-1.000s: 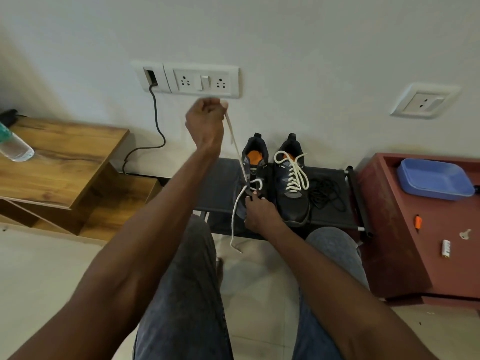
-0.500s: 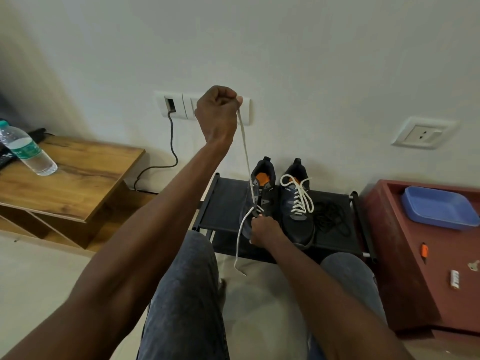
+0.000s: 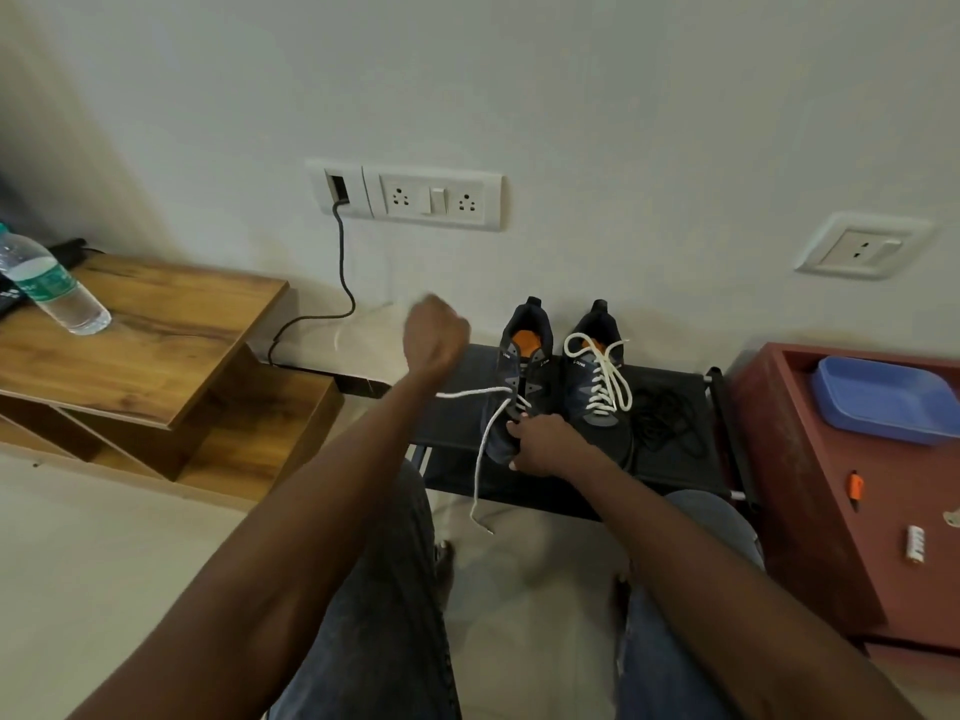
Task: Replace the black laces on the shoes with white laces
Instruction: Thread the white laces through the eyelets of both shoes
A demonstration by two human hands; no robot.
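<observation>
head view: your left hand (image 3: 435, 332) is fisted up just left of the shoe rack (image 3: 670, 459), blurred; fingers curled tight, and a white lace (image 3: 470, 393) strand runs from under the wrist toward the left shoe (image 3: 522, 366), so it looks gripped but you can't see the lace inside the fist. your right hand (image 3: 545, 443) sits on the toe end of the left shoe at the rack's front edge, fingers bent onto the lowest eyelets, pinching the lace there. the lace's other end hangs off the rack front, tip down near the floor. the left shoe stands on the rack, only the bottom eyelets threaded, orange insole showing. the right shoe (image 3: 597, 376) stands just beside it, touching, fully laced in white, ends loose at the top. black laces (image 3: 667, 415) lie in a heap on the rack, right of the right shoe. left of the rack: a wooden table (image 3: 156, 330) with a water bottle (image 3: 49, 285) on it. right of the rack: a red cabinet (image 3: 831, 491) with a blue tray (image 3: 883, 402). on the wall above the rack, a switch panel (image 3: 415, 194) with a cable plugged in.
</observation>
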